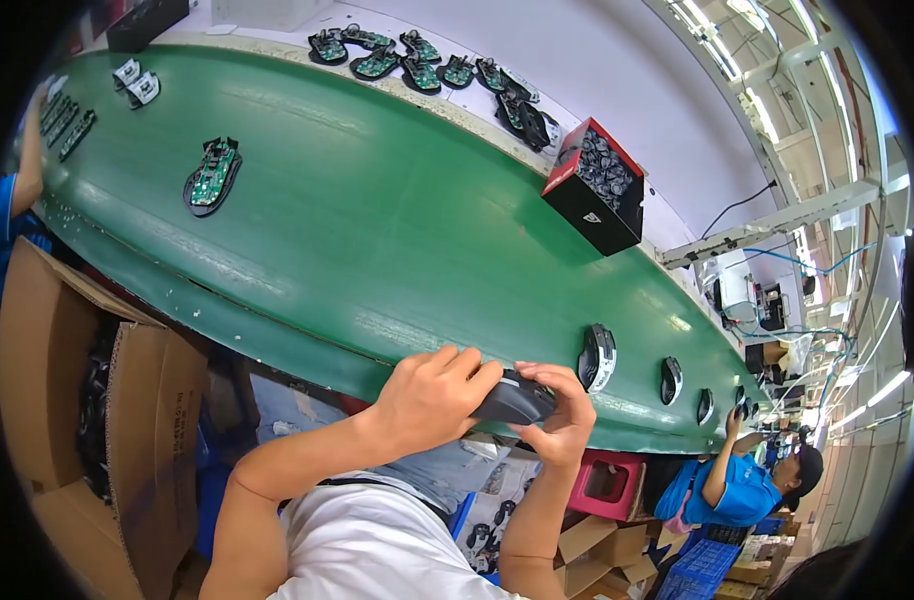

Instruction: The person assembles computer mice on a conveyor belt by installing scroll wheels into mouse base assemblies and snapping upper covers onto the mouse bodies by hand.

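Observation:
A dark computer mouse (517,399) is held between my two hands over the near edge of the green conveyor belt (377,230). My left hand (435,396) is closed round its left end, with curled fingers on top. At the other end, my right hand (563,410) grips it with the thumb below and the fingers above. The mouse's underside is hidden from view. Just beyond my right hand, another mouse (598,358) stands on its side on the belt. An open mouse base with a green circuit board (214,177) lies farther left.
Several open mouse bases (422,73) line the far ledge, beside a black-and-red box (597,190) of small dark parts. More mice (671,380) sit to the right, near a person in blue (742,485). A cardboard box (147,430) stands at left, below another person's arm (30,160).

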Available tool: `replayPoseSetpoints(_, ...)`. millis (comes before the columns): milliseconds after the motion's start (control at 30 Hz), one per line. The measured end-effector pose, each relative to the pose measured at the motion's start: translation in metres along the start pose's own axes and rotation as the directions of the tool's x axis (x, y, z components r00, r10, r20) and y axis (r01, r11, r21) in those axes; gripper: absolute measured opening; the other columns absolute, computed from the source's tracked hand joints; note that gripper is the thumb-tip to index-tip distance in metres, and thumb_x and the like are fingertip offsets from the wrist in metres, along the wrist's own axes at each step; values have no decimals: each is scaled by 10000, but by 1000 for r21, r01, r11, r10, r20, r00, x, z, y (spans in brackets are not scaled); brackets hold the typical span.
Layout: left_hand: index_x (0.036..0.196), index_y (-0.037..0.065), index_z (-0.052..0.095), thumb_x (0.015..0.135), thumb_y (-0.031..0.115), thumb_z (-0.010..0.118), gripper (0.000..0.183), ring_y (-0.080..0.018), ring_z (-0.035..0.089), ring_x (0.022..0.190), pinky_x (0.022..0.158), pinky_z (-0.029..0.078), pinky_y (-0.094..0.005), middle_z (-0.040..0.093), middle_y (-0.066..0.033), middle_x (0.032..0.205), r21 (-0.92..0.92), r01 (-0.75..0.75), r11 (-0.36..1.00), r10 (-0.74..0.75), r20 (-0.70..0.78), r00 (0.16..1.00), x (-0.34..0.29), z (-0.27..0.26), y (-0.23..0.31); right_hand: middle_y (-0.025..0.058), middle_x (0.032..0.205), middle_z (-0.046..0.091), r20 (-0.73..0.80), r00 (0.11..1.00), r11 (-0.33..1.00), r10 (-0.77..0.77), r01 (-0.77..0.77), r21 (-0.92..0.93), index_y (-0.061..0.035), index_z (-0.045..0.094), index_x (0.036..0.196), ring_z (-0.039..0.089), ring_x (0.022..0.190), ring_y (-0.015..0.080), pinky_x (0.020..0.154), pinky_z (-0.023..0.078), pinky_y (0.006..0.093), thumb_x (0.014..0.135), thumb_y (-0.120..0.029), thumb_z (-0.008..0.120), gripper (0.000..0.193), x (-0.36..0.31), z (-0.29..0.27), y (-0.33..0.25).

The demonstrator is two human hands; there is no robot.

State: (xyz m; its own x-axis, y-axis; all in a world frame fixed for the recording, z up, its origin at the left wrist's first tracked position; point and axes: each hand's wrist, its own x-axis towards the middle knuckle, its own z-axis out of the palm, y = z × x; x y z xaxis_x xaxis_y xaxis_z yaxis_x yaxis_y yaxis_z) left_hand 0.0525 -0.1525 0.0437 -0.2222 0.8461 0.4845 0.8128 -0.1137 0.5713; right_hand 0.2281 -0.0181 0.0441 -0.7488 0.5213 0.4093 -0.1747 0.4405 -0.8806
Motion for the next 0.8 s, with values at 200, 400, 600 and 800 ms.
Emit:
replayPoseSetpoints(200,963,91,607,622,171,808,404,-227,603,727,606,536,-360,559,-56,815,-22,-69,997,68,-42,997,3,-4,-3,170,1133,698,45,995,931,-94,104,-350,-4,723,1038,670,1090,357,934,547,429,617,-84,886,458,4,11,-19)
replayPoseSetpoints(400,957,87,724,607,306,872,439,-217,548,631,531,465,-335,531,-36,717,-47,-146,988,141,-104,985,4,5,-12,191,1151,693,-112,988,991,-104,93,-97,5,683,1090,664,1099,344,964,526,425,659,-80,871,478,-12,-4,14)
replayPoseSetpoints(600,873,64,695,691,273,841,313,-232,570,602,503,459,-356,542,-45,697,136,-89,987,121,-247,961,21,33,-23,156,1310,566,-210,923,935,323,-277,223,-6,545,1232,554,1232,253,1038,438,368,927,-185,602,359,15,5,42)
replayPoseSetpoints(800,936,80,665,631,87,807,336,-285,601,719,596,482,-406,568,-82,782,156,-17,988,48,-197,979,33,63,-24,95,1418,495,-177,933,950,313,-312,35,-67,597,1175,467,1321,242,1071,394,410,907,-89,629,272,60,-17,66)
